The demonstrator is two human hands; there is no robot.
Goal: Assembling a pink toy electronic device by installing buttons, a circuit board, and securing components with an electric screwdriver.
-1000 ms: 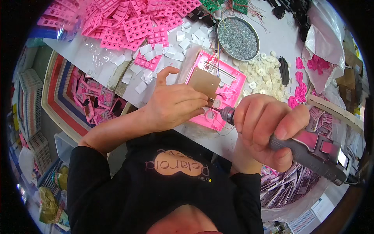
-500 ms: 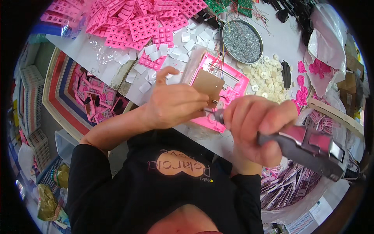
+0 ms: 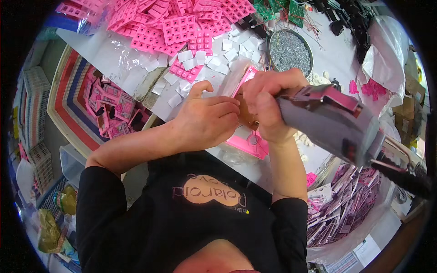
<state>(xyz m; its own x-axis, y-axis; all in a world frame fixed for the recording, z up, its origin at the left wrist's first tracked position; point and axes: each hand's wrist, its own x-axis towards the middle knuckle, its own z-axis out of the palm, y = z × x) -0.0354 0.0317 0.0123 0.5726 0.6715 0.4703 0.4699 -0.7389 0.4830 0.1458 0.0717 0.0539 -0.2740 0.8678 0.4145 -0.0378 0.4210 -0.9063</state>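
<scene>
A grey power screwdriver (image 3: pixel 327 123) with a pink patch is gripped by my right hand (image 3: pixel 271 100), its fingers wrapped round the front end. It slants over a pink plastic casing (image 3: pixel 243 144), and my hand hides its tip. On the casing lies a brown board (image 3: pixel 246 111), partly covered by both hands. My left hand (image 3: pixel 207 120) rests at the board's left edge. Its fingers are pressed together and the forefinger is crooked upward; whatever they pinch is hidden. A dark wire and a round disc show at the casing's near end.
Pink keypads (image 3: pixel 180 29) are heaped at the back, with white square pieces (image 3: pixel 185 56) before them. Beyond my right hand stands a round tray (image 3: pixel 312 54) of small metal screws (image 3: pixel 289 51). Bins of pink parts (image 3: pixel 116 107) flank me; green circuit boards (image 3: pixel 296 13) lie at the back.
My right hand has moved up and left with the screwdriver, from beside the casing to over the board. The left hand has shifted slightly, staying at the board's edge.
</scene>
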